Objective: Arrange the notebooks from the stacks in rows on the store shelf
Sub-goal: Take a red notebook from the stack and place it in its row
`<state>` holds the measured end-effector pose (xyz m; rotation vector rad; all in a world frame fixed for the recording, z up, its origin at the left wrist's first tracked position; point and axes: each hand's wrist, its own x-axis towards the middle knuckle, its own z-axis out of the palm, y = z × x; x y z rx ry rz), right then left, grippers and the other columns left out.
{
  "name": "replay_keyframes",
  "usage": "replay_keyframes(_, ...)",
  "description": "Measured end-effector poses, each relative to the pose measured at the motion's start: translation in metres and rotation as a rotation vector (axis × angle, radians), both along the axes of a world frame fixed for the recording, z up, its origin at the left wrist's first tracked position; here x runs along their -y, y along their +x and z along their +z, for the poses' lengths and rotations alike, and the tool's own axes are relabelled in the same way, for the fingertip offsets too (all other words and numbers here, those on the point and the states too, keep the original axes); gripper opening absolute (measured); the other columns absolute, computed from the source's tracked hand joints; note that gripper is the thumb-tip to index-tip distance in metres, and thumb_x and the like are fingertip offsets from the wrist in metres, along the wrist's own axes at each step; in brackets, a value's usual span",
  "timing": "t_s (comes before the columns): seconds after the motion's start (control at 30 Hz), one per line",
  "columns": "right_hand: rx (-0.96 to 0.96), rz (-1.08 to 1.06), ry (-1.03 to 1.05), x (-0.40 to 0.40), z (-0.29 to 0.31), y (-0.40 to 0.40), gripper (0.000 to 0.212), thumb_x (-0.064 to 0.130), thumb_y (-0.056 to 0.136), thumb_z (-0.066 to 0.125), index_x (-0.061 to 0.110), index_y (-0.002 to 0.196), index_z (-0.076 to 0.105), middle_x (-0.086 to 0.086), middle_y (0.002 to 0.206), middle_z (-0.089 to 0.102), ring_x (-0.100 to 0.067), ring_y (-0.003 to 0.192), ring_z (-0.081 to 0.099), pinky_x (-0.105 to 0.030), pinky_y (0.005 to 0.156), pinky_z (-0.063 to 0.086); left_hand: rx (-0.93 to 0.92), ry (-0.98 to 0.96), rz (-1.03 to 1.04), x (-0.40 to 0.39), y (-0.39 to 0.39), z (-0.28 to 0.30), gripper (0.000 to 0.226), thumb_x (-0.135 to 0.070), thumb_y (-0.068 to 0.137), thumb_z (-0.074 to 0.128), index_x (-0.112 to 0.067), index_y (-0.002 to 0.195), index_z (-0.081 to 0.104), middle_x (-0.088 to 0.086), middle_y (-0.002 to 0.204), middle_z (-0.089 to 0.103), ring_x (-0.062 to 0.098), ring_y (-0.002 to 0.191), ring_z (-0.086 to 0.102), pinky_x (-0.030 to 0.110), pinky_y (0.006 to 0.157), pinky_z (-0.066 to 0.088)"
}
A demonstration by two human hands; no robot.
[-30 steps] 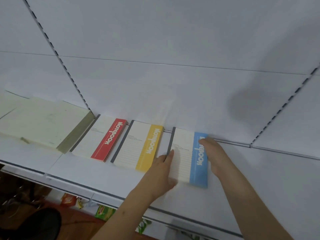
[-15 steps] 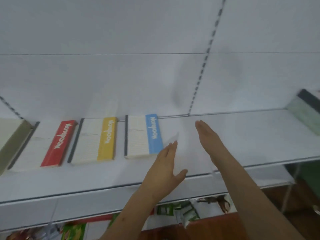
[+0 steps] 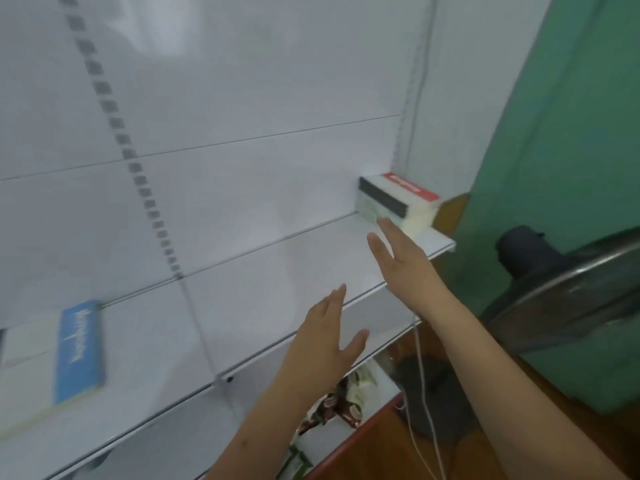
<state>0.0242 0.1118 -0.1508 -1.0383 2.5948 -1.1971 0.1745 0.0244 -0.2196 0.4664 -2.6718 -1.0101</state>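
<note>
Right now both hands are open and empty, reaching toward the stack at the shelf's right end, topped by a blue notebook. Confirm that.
Wrong on one point: the head view shows the stack topped by a red notebook, not blue. Left hand and right hand are open and empty.

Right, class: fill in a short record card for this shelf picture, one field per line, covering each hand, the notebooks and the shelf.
left hand: left hand open, fingers straight, holds nothing, above the shelf's front edge
right hand: right hand open, holds nothing, fingertips close to the stack; contact unclear
stack: stack of notebooks, red-striped cover on top, at the shelf's far right end
placed notebook: blue-striped notebook lying flat at the left
shelf: white shelf, bare between notebook and stack
</note>
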Motion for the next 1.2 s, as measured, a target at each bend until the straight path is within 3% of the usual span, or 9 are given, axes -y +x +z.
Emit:
replay_keyframes(0.17,-0.202,-0.017,0.099,-0.081,0.007,-0.084,0.072,0.064,0.096,0.021,0.028,0.158,0.014,0.009,0.165,0.009,-0.013,0.152,0.005,-0.038,0.123,0.009,-0.026,-0.048,-0.031,-0.060,-0.095,0.009,0.074,-0.056,0.098,0.043,-0.031,0.157,0.007,-0.008,0.164,0.017,0.011,0.150,0.018,0.038,0.123,0.023)
replay_keyframes(0.4,-0.233,-0.060,0.141,-0.124,0.000,-0.166,0.071,0.062,0.099,0.024,0.025,0.158,0.011,0.005,0.166,0.007,-0.018,0.152,0.004,-0.039,0.121,0.007,0.007,-0.115,-0.041,-0.087,-0.176,0.018,0.073,-0.056,0.097,0.044,-0.029,0.157,0.012,-0.006,0.164,0.021,0.014,0.150,0.021,0.042,0.121,0.027)
replay_keyframes(0.7,-0.278,-0.069,0.225,-0.074,-0.024,-0.240,0.072,0.060,0.100,0.031,0.022,0.158,0.011,0.001,0.165,0.010,-0.022,0.152,0.008,-0.038,0.119,0.011,0.061,-0.111,-0.016,-0.042,-0.228,-0.003,0.072,-0.053,0.098,0.047,-0.030,0.157,0.013,-0.008,0.163,0.022,0.012,0.148,0.024,0.034,0.119,0.025)
replay_keyframes(0.9,-0.421,-0.014,0.411,0.007,-0.051,-0.297,0.075,0.060,0.098,0.036,0.015,0.155,0.019,-0.006,0.162,0.024,-0.027,0.149,0.021,-0.048,0.120,0.024,0.093,-0.074,-0.019,0.024,-0.256,-0.028,0.072,-0.048,0.099,0.048,-0.027,0.158,0.011,-0.007,0.163,0.023,0.011,0.148,0.021,0.029,0.118,0.023)
replay_keyframes(0.97,-0.444,-0.025,0.513,0.030,-0.064,-0.312,0.074,0.063,0.098,0.031,0.016,0.154,0.024,-0.005,0.161,0.028,-0.026,0.149,0.023,-0.051,0.121,0.017,0.097,-0.048,-0.005,0.043,-0.265,-0.034,0.072,-0.048,0.099,0.048,-0.028,0.158,0.012,-0.008,0.162,0.023,0.010,0.148,0.020,0.027,0.117,0.022)
replay_keyframes(1.07,-0.506,-0.101,0.536,0.048,-0.082,-0.318,0.058,0.057,0.101,0.032,0.020,0.142,0.048,0.001,0.148,0.049,-0.021,0.143,0.037,-0.054,0.122,0.007,0.104,0.045,0.016,0.064,-0.278,-0.044,0.071,-0.049,0.099,0.048,-0.029,0.158,0.014,-0.010,0.161,0.024,0.009,0.148,0.021,0.025,0.117,0.021)
replay_keyframes(1.13,-0.587,-0.176,0.398,0.049,-0.089,-0.315,0.040,0.043,0.102,0.042,0.020,0.123,0.066,0.003,0.125,0.067,-0.020,0.129,0.054,-0.053,0.121,0.015,0.090,0.131,0.042,0.071,-0.288,-0.049,0.068,-0.051,0.098,0.048,-0.031,0.156,0.019,-0.013,0.158,0.028,0.008,0.146,0.025,0.027,0.118,0.023)
replay_keyframes(1.2,-0.632,-0.219,0.247,0.046,-0.091,-0.302,0.036,0.036,0.103,0.042,0.019,0.113,0.073,0.003,0.114,0.073,-0.020,0.120,0.061,-0.054,0.118,0.025,0.025,0.297,0.089,0.073,-0.301,-0.047,0.062,-0.053,0.097,0.049,-0.033,0.152,0.031,-0.014,0.153,0.038,0.006,0.139,0.038,0.025,0.114,0.032)
